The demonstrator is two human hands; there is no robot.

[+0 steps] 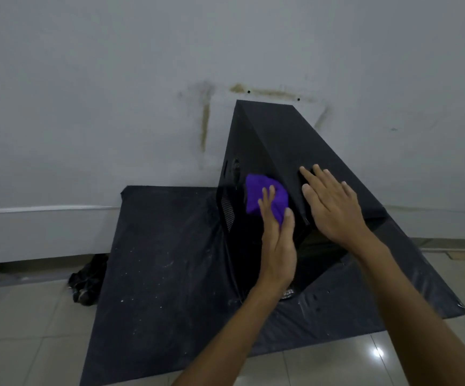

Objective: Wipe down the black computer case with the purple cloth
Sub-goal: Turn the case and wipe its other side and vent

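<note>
The black computer case [276, 140] stands tilted on a dusty black sheet [164, 260], close to the wall. My left hand [277, 240] presses a bunched purple cloth [256, 196] against the case's near face. Its fingers lie over the cloth, and the thumb pinches the cloth's lower edge. My right hand [334, 204] rests flat on the sloping right panel of the case with its fingers spread and straight. The lower part of the case is hidden behind my left hand and in shadow.
A grey wall [142, 79] with brown stains rises right behind the case. A dark crumpled rag [86, 280] lies on the tiled floor [31, 330] left of the sheet. A white ledge [39, 210] runs along the wall at left.
</note>
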